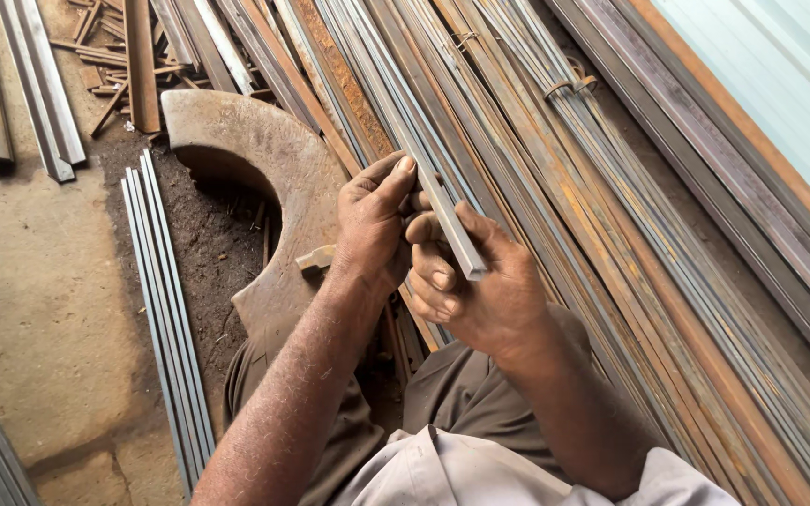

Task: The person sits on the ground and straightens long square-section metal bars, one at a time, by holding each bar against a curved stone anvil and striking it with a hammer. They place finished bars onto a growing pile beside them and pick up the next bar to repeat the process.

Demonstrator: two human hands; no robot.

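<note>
A long, thin square steel bar [396, 126] runs from the upper left down to my hands, its cut end near the middle of the view. My right hand [480, 286] grips that end, thumb on top and fingers curled beneath. My left hand [375, 225] holds the same bar just above, fingers wrapped over it. The bar lies along a big pile of similar rods.
Rusty and grey steel bars [611, 206] fill the right half, some bound with wire. A rusty curved metal piece [264, 159] lies left of my hands. Several thin rods [166, 309] rest on the dirt floor [39, 309]. My knees [452, 394] are below.
</note>
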